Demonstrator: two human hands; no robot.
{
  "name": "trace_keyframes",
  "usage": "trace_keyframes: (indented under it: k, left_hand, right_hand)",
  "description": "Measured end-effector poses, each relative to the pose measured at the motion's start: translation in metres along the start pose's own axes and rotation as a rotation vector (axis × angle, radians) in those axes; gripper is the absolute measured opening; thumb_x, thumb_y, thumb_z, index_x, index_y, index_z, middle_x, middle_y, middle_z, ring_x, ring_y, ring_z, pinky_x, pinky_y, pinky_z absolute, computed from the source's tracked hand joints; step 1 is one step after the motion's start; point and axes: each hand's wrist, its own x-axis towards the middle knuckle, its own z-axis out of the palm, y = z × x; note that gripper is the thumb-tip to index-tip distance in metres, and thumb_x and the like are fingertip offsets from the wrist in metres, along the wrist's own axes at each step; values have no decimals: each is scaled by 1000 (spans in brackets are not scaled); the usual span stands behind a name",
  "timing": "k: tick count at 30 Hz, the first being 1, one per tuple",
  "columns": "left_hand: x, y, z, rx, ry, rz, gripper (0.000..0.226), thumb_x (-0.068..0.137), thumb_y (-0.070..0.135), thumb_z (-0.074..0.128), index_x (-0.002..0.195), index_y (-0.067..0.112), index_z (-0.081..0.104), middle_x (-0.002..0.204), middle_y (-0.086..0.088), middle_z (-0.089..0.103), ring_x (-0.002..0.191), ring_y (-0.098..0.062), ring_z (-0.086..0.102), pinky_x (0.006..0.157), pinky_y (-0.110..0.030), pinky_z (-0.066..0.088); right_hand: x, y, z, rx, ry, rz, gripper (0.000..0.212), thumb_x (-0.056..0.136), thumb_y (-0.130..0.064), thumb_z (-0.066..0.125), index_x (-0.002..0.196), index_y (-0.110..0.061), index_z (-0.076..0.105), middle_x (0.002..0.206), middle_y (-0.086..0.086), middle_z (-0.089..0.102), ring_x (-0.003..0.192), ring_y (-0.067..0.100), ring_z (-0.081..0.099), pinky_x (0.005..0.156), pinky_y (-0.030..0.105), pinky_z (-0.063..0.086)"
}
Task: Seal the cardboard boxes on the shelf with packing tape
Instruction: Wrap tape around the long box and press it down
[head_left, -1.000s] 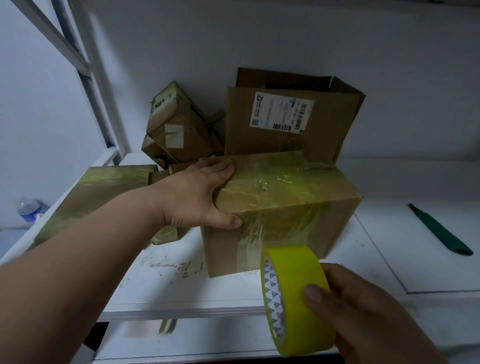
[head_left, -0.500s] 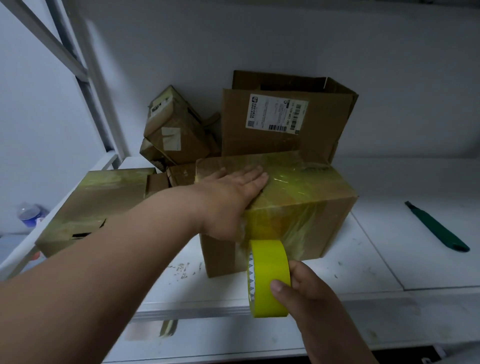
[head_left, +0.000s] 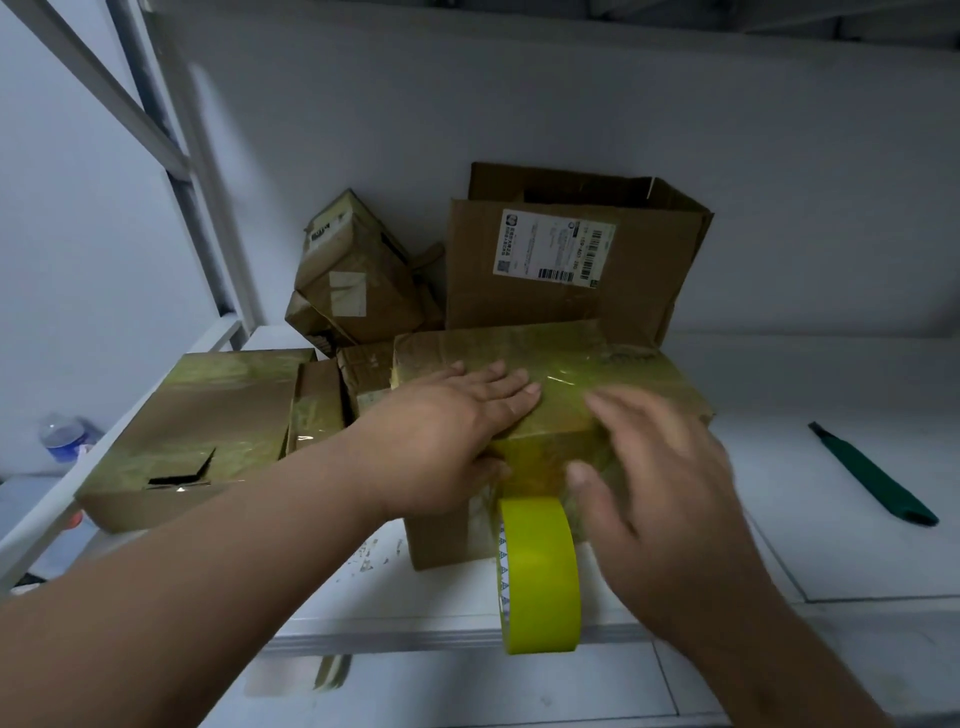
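Note:
A closed cardboard box (head_left: 613, 364), glossy with yellowish tape, stands at the middle of the white shelf (head_left: 727, 519). My left hand (head_left: 457, 436) lies flat on its top near the front edge, thumb on the front face. The yellow tape roll (head_left: 540, 571) hangs on edge against the box's front, a strip of tape running up from it over the edge. My right hand (head_left: 660, 478), blurred with fingers spread, hovers over the box's front right corner and holds nothing.
A flat taped box (head_left: 208, 415) lies at the left. Behind stand an open box with a shipping label (head_left: 561, 270) and small tilted boxes (head_left: 358, 275). A green utility knife (head_left: 872, 478) lies on the shelf at the right. A bottle (head_left: 65, 436) sits beyond the left frame.
My right hand has let go of the tape roll and risen to the box's front right corner. The roll now hangs against the box front. My left hand stays on the box top.

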Motion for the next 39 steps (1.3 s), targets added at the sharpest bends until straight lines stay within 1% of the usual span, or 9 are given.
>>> trace_keyframes:
  k: [4,12,17,19,22,26,33,36,39]
  left_hand:
    - [-16,-6,13,-20,258,114,61,87,39,56,139,8,55,139,-10,58,127,-22,56,106,-45,46]
    - [-22,-3,24,3,335,159,47,92,37,58,127,6,65,132,-11,63,123,-23,60,101,-46,50]
    - [-19,2,-6,-460,270,-61,46,90,53,46,106,22,76,116,6,71,113,-1,60,96,-31,51]
    - [-9,6,-10,-365,237,-175,58,87,65,35,114,29,70,108,7,65,106,-9,53,92,-35,47]
    - [-3,8,-3,-80,95,-204,87,84,77,7,149,28,40,147,2,45,133,-19,37,111,-42,34]
    - [-6,-3,4,54,-70,-148,109,67,83,-20,158,27,5,165,6,5,151,-11,4,120,-37,-4]
    - [-2,-2,-7,-83,-58,-194,85,87,70,46,156,31,16,163,12,17,148,-7,14,123,-30,11]
    - [7,-12,-13,-142,-110,-222,98,80,69,59,157,30,13,159,10,18,144,-12,18,120,-37,20]
    - [9,-15,-12,-45,-257,-192,101,84,72,49,156,30,-7,164,14,-9,149,-10,-4,122,-41,6]
  right_hand:
    - [22,9,26,-169,-265,-255,60,96,-44,35,148,-15,41,155,0,39,145,15,33,117,41,26]
    - [29,27,25,-124,-82,-351,39,91,-38,49,112,-18,75,123,-1,69,117,13,64,99,36,48]
    - [53,19,7,193,-222,-120,38,80,-57,52,76,-25,73,90,-7,71,92,14,63,80,40,52]
    - [65,15,9,131,-282,-65,46,75,-64,44,85,-25,65,94,-10,61,95,14,54,82,40,49]
    - [74,17,15,-53,-506,-129,85,74,-74,19,146,-36,40,154,-17,33,142,11,27,115,35,28]
    - [79,23,13,-179,-738,-250,92,76,-81,-3,156,-35,4,156,-24,-8,140,-9,-11,115,20,-2]
    - [111,25,4,-52,-670,-163,63,88,-65,40,144,-35,46,151,-17,42,140,6,35,115,38,33]
    - [112,19,19,-208,-803,-171,71,94,-68,21,156,-35,8,164,-15,3,150,6,3,123,41,10]
    - [115,20,20,-242,-900,-172,68,98,-61,19,156,-32,0,164,-16,-7,150,3,-7,123,40,1]
